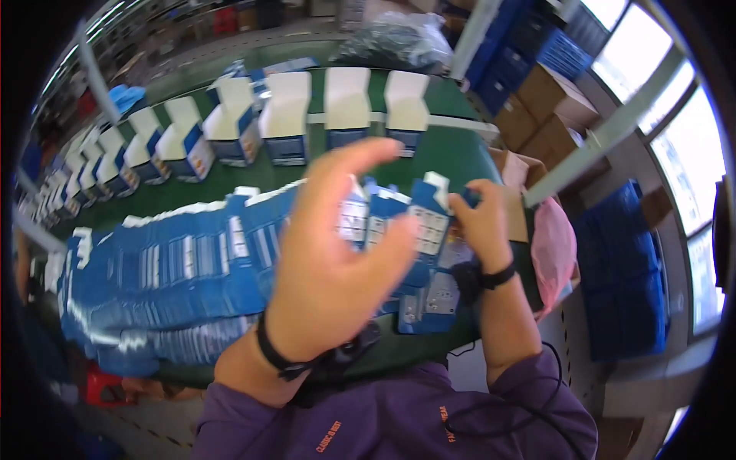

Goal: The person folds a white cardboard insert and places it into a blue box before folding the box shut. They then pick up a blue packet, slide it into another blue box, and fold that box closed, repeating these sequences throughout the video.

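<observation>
My left hand [333,257] is raised over the middle of the table, blurred by motion. Its thumb and fingers are spread apart in a wide curve with nothing between them. At the table's right side, my right hand [488,222] has its thumb and fingers curled at the edge of a flat blue-and-white carton [429,218]; part of the grip is hidden. Below and left of that lies a long overlapping row of flat blue cartons [169,268], partly covered by my left hand and forearm. Grey-and-blue flat pieces [441,295] lie below the right hand.
Opened blue-and-white boxes [287,126] with raised lids line the far side of the green table [460,153]. To the right are a pink bag [553,241], brown cardboard boxes [556,100] and blue crates [622,268]. A clear plastic bag [402,38] lies at the back.
</observation>
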`<state>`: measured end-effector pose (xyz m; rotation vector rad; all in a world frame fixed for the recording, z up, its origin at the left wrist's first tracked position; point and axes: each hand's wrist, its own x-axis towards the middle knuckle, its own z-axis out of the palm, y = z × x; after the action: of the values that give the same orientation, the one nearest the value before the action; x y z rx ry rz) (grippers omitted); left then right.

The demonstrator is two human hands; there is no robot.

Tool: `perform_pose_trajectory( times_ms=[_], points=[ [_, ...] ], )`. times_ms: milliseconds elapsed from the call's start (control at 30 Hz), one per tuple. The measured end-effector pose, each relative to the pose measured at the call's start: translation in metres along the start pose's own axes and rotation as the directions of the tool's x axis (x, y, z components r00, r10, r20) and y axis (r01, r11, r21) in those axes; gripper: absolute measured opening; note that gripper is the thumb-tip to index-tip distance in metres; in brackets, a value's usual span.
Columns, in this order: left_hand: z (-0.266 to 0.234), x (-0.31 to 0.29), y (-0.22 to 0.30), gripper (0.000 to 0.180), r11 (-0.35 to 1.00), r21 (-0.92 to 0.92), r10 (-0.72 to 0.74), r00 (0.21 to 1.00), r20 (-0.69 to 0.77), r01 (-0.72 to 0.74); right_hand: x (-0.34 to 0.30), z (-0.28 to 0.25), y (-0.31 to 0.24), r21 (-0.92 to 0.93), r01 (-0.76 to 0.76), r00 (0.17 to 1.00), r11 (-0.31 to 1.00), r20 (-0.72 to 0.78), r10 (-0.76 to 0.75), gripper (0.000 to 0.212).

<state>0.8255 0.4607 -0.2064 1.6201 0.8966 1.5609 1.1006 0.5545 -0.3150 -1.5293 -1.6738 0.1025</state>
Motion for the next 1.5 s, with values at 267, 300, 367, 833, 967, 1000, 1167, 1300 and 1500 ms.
perform_pose_trajectory(
  times_ms=[267, 300, 367, 833, 967, 1000, 1167, 1300, 1500],
  points=[
    [0.042, -0.02, 0.004, 0.09, 0.914, 0.367, 0.222, 0.97, -0.101, -0.171, -0.022, -0.082, -0.167, 0.525, 0.508, 0.856, 0.683, -0.219, -0.468, 0.035],
    [0.031, -0.013, 0.007, 0.091, 0.991, 0.132, 0.022, 0.998, 0.063, -0.03, -0.023, -0.08, -0.17, 0.378, 0.728, 0.678, 0.573, -0.27, -0.683, 0.049],
    [0.012, -0.001, 0.011, 0.093, 0.888, -0.243, -0.239, 0.844, 0.48, 0.39, -0.022, -0.069, -0.176, 0.473, 0.682, 0.719, 0.558, -0.295, -0.629, 0.053],
    [0.016, -0.007, -0.001, 0.068, 0.873, 0.11, 0.486, 0.867, -0.113, -0.475, -0.024, -0.031, -0.18, 0.82, 0.039, 0.995, 0.571, 0.023, -0.1, 0.092],
    [0.018, -0.014, 0.005, 0.06, 0.864, 0.151, 0.5, 0.852, -0.153, -0.48, -0.031, -0.026, -0.187, 0.889, -0.026, 0.999, 0.458, 0.043, -0.025, 0.089],
    [0.021, -0.016, 0.003, 0.058, 0.891, 0.091, 0.454, 0.874, -0.174, -0.444, -0.032, -0.025, -0.189, 0.891, -0.03, 0.999, 0.452, 0.046, -0.026, 0.089],
    [0.043, -0.011, -0.004, 0.051, 0.926, -0.207, 0.261, 0.931, -0.257, -0.317, -0.025, -0.038, -0.186, 0.996, 0.055, 0.988, 0.07, -0.044, -0.147, 0.074],
    [0.018, -0.005, -0.011, 0.043, 0.889, 0.172, 0.454, 0.868, -0.202, -0.425, -0.019, -0.028, -0.17, 0.846, 0.234, 0.939, 0.479, -0.068, -0.338, 0.046],
    [0.038, 0.003, -0.014, 0.016, 0.956, -0.114, 0.247, 0.95, -0.192, -0.271, 0.0, -0.034, -0.151, 0.881, 0.253, 0.915, 0.4, -0.084, -0.394, 0.021]
  ],
)
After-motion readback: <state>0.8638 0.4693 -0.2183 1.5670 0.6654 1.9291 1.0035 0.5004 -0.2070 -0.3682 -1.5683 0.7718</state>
